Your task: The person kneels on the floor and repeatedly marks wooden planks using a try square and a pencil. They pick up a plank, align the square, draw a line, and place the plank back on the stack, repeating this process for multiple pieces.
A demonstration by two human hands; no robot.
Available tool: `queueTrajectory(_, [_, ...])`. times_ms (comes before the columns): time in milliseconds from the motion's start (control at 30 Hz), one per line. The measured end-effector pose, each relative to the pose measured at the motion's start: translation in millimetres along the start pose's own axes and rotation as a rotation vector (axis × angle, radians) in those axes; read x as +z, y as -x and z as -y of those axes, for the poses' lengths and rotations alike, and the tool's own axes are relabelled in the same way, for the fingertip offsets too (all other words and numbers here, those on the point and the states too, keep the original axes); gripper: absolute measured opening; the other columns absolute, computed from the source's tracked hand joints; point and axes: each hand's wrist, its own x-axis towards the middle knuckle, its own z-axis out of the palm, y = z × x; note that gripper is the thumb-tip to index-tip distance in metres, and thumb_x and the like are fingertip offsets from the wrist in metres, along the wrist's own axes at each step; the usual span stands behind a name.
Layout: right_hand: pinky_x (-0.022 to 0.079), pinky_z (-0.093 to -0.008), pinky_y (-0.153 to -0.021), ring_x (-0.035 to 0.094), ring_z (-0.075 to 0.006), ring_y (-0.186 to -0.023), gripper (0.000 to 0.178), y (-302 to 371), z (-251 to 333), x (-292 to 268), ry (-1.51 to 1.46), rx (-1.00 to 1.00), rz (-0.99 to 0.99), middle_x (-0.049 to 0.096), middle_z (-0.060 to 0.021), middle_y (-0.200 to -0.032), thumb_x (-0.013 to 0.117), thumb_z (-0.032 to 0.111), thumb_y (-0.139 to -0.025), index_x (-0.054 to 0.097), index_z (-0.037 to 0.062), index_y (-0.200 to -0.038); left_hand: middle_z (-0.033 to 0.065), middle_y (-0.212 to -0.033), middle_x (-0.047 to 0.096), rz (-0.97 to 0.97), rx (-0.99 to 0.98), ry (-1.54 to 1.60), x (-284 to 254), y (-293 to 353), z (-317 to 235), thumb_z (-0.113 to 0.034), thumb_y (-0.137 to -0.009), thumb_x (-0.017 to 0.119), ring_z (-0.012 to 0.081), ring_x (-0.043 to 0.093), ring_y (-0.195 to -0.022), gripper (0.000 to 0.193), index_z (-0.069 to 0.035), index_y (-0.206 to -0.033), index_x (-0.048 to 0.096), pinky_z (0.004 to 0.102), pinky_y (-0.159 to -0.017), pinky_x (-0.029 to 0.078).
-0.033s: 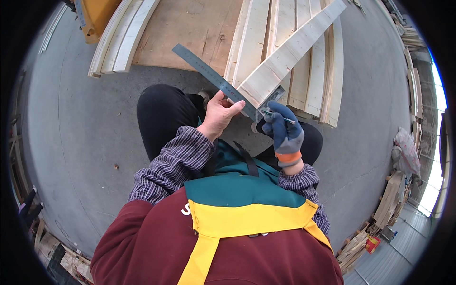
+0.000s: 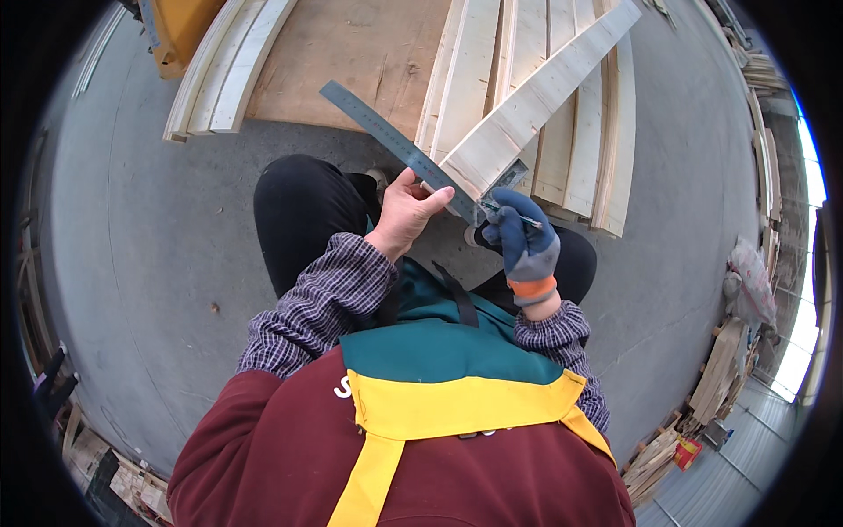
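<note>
My bare left hand (image 2: 408,213) pinches a grey steel square (image 2: 376,126) between thumb and fingers. Its long graduated blade lies slantwise across the near end of a pale wooden board (image 2: 536,97), and a shorter metal part shows at the board's right edge. My right hand (image 2: 524,235) wears a blue-grey glove with an orange cuff. Its fingers are closed round a thin dark pencil (image 2: 529,221), whose tip points at the corner where blade and board end meet. Whether the tip touches the wood, I cannot tell.
Several pale boards (image 2: 461,79) lie side by side under the slanted one, on a brown plywood surface (image 2: 342,70). More boards (image 2: 230,79) line its left side, beside a yellow object (image 2: 186,35). Wood pieces (image 2: 724,369) and a plastic bag (image 2: 749,279) lie far right.
My gloved right hand and the pencil have shifted very slightly left. The left hand, square and board look the same.
</note>
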Motion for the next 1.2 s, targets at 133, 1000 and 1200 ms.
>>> queueTrajectory(133, [0.053, -0.0213, -0.068, 0.063, -0.0082, -0.074, 0.022, -12.4, -10.3, 4.1, 0.191, -0.09, 0.032, 0.068, -0.0042, -0.088, 0.056, 0.01, -0.098, 0.063, -0.0003, -0.116, 0.0016, -0.1, 0.066, 0.014, -0.016, 0.001, -1.7, 0.3, 0.2, -0.012, -0.086, 0.074, 0.009, 0.061, -0.087, 0.048, -0.007, -0.129, 0.053, 0.0238, -0.077, 0.05])
queueTrajectory(1000, [0.049, -0.0227, -0.057, 0.06, -0.0085, -0.066, 0.014, -34.2, 18.2, 7.8, 0.147, 0.266, 0.126, 0.065, -0.0047, -0.078, 0.058, 0.011, -0.096, 0.065, 0.001, -0.103, 0.0031, -0.095, 0.066, 0.033, 0.041, 0.04, -1.7, 2.1, -3.2, -0.007, -0.086, 0.072, 0.0109, 0.063, -0.085, 0.042, -0.004, -0.124, 0.054, 0.0252, -0.075, 0.051])
queueTrajectory(1200, [0.048, -0.0246, -0.056, 0.061, -0.0103, -0.065, 0.013, -65.0, 2.0, 42.8, 0.232, 0.003, 0.172, 0.065, -0.0069, -0.077, 0.061, 0.009, -0.093, 0.065, -0.0002, -0.101, 0.0022, -0.097, 0.066, 0.023, 0.034, 0.031, -3.6, -2.8, 6.6, -0.009, -0.087, 0.071, 0.0103, 0.062, -0.086, 0.043, -0.007, -0.127, 0.055, 0.0246, -0.076, 0.051])
